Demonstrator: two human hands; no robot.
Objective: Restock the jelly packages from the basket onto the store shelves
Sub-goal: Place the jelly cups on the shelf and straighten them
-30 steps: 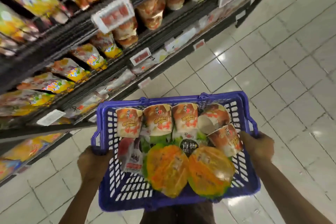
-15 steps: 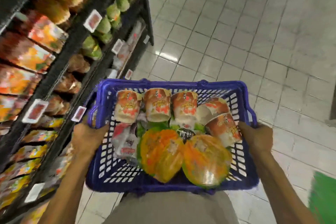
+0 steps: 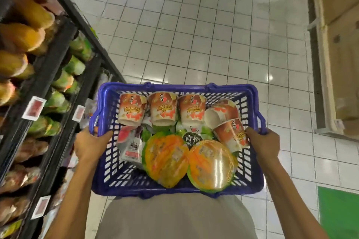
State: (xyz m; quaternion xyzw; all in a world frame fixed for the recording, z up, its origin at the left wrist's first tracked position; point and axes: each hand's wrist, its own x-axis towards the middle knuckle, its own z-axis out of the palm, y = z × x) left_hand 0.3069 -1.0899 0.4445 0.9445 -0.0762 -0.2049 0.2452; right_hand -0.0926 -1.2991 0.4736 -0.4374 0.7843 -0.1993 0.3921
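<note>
A blue plastic basket [image 3: 250, 178] is held in front of my waist. My left hand [image 3: 91, 144] grips its left rim and my right hand [image 3: 262, 142] grips its right rim. Inside lie several orange-and-white jelly cups [image 3: 162, 108] in a row at the far side, two orange mango jelly packs [image 3: 210, 165] at the near side, a green pack [image 3: 191, 137] under them and a small white-and-red pouch [image 3: 131, 144] at the left. Black store shelves [image 3: 52, 68] run along the left, stocked with orange and green jelly bags.
White tiled floor [image 3: 194, 35] stretches ahead. Cardboard boxes [image 3: 342, 44] on a low stand line the right edge. A green mat [image 3: 338, 211] lies at the lower right. Price tags [image 3: 34, 107] hang on the shelf edges.
The view has swung right, away from the shelves and toward the aisle. Both hands keep their hold on the basket rims, and the basket's load is unchanged.
</note>
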